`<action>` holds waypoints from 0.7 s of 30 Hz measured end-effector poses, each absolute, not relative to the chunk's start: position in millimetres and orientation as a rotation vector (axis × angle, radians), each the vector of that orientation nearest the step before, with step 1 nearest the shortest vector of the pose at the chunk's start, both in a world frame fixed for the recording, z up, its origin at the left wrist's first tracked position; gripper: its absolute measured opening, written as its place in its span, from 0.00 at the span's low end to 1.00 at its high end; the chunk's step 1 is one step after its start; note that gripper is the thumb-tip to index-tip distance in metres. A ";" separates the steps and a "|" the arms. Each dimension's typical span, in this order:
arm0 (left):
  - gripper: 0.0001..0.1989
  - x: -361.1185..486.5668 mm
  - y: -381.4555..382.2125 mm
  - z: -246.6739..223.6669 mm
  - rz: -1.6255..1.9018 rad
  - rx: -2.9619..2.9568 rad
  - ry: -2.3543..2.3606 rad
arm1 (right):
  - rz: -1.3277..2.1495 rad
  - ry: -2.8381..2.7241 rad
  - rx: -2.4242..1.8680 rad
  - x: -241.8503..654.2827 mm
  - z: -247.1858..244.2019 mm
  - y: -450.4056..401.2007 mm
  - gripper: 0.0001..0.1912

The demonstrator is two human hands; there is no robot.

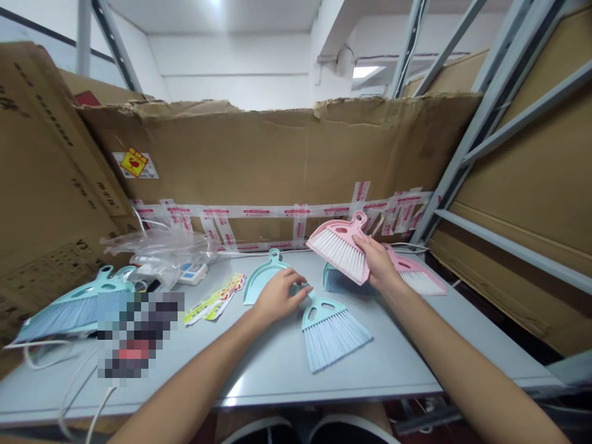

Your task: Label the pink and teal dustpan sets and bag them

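Observation:
My right hand (378, 262) grips a pink dustpan (317, 235) with a white-bristled hand brush (340, 250) nested in it, raised above the table. My left hand (280, 296) is low at the handle of a mint hand brush (335, 333), thumb and fingers curled around the handle end. That brush lies flat, its pale blue bristles fanned toward the table's front edge. Just behind my left hand is a mint dustpan (261, 276), partly covered by the hand. Below the raised pink set lies another mint dustpan-and-brush set (335, 280), half hidden.
A pink dustpan-and-brush set (419, 277) lies beyond my right wrist. At left are stacked mint sets (69, 305), a blurred-out object (139, 336), white cables, plastic bags (161, 250) and printed label cards (217, 299). Cardboard walls (277, 154) and metal shelf posts surround the table (259, 376).

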State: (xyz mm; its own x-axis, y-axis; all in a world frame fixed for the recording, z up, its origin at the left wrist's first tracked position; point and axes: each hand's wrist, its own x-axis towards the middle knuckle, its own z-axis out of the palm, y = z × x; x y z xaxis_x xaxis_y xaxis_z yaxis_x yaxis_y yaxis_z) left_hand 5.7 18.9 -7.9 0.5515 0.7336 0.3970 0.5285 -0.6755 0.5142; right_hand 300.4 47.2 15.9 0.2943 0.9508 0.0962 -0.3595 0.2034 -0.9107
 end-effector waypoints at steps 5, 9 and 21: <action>0.25 17.1 8.2 -15.6 0.677 2.709 0.890 | 0.935 -1.000 -1.059 308.5 9.6 53.7 0.23; 0.23 13.4 13.3 -13.0 0.583 2.645 0.947 | 0.902 -1.188 -1.206 310.3 2.1 56.8 0.25; 0.25 -30.1 31.0 18.0 0.253 2.545 0.954 | 0.948 -1.652 -1.199 284.2 -9.5 47.9 0.33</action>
